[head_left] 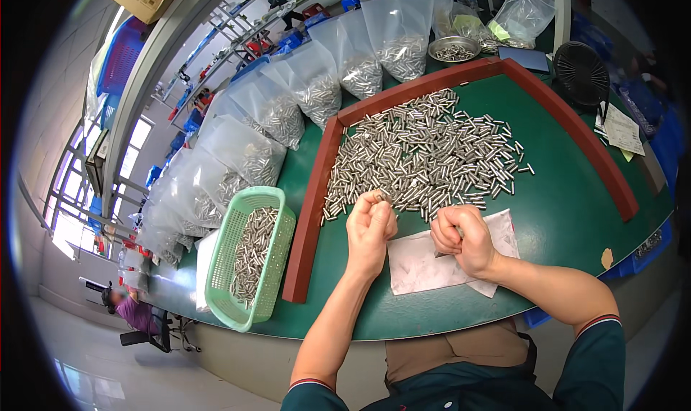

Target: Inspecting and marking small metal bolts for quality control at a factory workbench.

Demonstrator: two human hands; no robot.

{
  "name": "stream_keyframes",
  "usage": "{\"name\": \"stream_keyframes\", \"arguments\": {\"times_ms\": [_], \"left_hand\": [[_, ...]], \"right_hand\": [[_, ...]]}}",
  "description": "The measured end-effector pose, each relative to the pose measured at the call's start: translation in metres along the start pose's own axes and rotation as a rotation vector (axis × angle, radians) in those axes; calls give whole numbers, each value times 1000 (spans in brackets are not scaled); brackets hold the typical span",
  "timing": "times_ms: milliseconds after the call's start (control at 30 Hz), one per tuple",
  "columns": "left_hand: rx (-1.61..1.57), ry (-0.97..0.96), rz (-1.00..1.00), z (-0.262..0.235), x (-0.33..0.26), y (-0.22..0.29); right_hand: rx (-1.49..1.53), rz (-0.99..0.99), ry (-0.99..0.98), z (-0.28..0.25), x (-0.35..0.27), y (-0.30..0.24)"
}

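Observation:
A broad heap of small shiny metal pins [425,145] covers the green tabletop in front of me. At its near edge my left hand [369,235] is raised and closed, with a small metal pin [384,196] showing between thumb and fingertips. My right hand [466,242] is curled into a fist just to the right; whatever its fingers hold is hidden. Beneath and between both hands lies a smudged white cloth or paper sheet [417,271], which the right hand partly covers.
Dark red wooden bars [317,217] fence the pins at left, back and right. A green plastic basket [219,281] of pins stands left. Clear bags of pins [317,87] line the far side, near a metal bowl [450,39]. A black fan [579,73] stands back right.

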State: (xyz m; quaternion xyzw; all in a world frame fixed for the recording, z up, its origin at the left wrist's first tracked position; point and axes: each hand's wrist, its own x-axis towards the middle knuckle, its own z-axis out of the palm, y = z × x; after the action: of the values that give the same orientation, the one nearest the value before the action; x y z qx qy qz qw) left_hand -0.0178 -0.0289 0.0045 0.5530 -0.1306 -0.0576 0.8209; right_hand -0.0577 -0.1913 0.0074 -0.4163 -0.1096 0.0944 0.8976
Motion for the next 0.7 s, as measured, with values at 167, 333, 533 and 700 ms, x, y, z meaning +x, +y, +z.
{"name": "stream_keyframes", "arguments": {"times_ms": [167,333,533,700], "left_hand": [[-390,-54,-378,-5,-5,10],[-425,-82,-400,-12,-4,6],[-363,-71,-394,-11,-4,5],[-251,-33,-419,-8,-5,6]], "right_hand": [[6,11,9,0,0,-1],[28,11,12,0,1,1],[5,8,9,0,2,0],[8,9,4,0,3,1]]}}
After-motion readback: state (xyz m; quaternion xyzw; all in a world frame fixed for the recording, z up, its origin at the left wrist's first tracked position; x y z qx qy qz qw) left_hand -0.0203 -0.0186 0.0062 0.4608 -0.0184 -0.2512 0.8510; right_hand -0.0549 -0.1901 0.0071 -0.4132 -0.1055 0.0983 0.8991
